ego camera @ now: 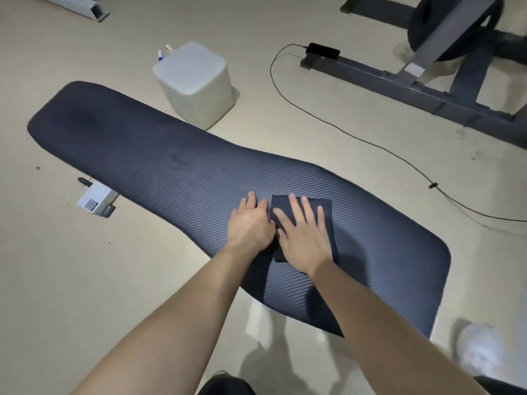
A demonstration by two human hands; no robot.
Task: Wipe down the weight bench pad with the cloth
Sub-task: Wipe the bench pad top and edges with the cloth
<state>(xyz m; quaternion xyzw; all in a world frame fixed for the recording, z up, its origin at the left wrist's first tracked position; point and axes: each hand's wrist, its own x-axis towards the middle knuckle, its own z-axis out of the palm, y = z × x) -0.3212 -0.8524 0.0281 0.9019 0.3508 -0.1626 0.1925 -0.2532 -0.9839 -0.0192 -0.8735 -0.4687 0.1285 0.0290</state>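
Note:
The long dark ribbed bench pad (159, 166) runs from the far left to the near right. A dark folded cloth (328, 206) lies flat on its near half. My right hand (305, 238) presses down on the cloth with fingers spread. My left hand (251, 223) rests flat on the pad just left of the cloth, its fingertips touching the cloth's left edge. Much of the cloth is hidden under my right hand.
A pale cube-shaped stool (196, 84) stands on the floor behind the pad. A black cable (342, 129) trails across the floor to a dark exercise machine frame (427, 81) at the far right. A white bench foot with a QR label (95, 202) sticks out left.

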